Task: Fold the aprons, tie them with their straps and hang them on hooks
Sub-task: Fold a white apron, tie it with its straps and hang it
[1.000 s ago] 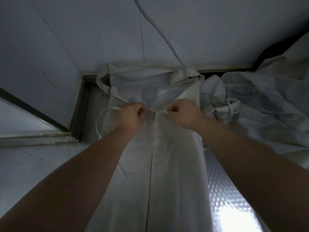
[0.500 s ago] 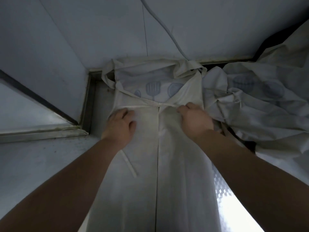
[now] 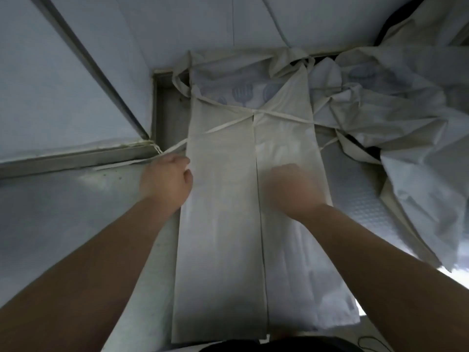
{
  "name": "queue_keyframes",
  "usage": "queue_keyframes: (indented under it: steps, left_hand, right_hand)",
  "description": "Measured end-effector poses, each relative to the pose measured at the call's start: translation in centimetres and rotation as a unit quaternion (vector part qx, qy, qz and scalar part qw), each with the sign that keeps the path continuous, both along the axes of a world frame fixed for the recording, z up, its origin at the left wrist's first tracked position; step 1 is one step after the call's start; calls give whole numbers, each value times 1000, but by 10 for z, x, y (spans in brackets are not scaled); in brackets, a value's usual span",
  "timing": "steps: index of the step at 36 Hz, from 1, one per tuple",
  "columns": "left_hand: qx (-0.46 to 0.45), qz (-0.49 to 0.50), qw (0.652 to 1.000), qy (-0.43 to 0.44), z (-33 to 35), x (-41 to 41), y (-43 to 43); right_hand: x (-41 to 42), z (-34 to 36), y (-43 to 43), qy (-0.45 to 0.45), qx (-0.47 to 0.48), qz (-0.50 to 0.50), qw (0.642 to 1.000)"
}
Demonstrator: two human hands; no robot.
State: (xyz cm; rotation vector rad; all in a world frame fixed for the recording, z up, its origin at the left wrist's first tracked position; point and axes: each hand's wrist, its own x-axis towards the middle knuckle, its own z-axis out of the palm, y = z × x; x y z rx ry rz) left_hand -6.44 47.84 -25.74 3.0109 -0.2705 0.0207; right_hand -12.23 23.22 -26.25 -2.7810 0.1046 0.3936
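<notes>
Though the apron (image 3: pixel 220 224) lies on the counter (image 3: pixel 63 212) with both sides folded inward, straps (image 3: pixel 228 124) crossed loosely, untied, the curled left hand (image 3: pixel 166 180) at its left edge and blurred right hand (image 3: pixel 295 189) resting on it show no readable grip; tying and hanging remain.

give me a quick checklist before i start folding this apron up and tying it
1. Side panels folded in: ok. The two halves of the folded apron meet along a centre seam, lying flat.
2. Straps free: ok. The left strap and right strap cross on top of the cloth and run off each side.
3. Left hand at the left edge: ok, closed by the strap; an actual grip on it cannot be told.
4. Right hand placed: cannot tell, it is motion-blurred over the right panel.
5. Room on the counter: not ok on the right, where a pile of crumpled aprons crowds the strap.
</notes>
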Motion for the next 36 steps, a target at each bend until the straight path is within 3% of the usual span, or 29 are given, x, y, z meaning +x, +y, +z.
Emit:
queue_keyframes:
  steps: [4, 8, 12, 19, 22, 27, 33, 36]
  left_hand:
    - [-151, -95, 980, 82, -16, -43, -8]
    - [-57, -132, 968, 206, -32, -77, -17]
    - [10, -129, 966, 224, -43, -81, -22]
    - [22, -101, 974, 202, -46, -51, -32]
    - [-5, -83, 986, 141, -48, -57, -38]
    - [-106, -98, 987, 71, -48, -104, -36]
    - [-118, -68, 986, 95, -47, -165, -36]
    - [-143, -39, 983, 109, -41, -193, -44]
  right_hand:
    - [-38, -1, 2, 11, -13, 19, 1000]
    - [-73, -9, 1, 55, -52, 40, 996]
    - [-75, -25, 4, 71, -78, 42, 994]
    - [-30, -29, -1, 46, -60, 42, 996]
    - [-23, -20, 0, 21, -35, 35, 999]
    - [-57, -14, 4, -28, -26, 45, 998]
    - [-115, -18, -8, -36, -4, 42, 998]
    - [-140, -20, -19, -60, -10, -21, 998]
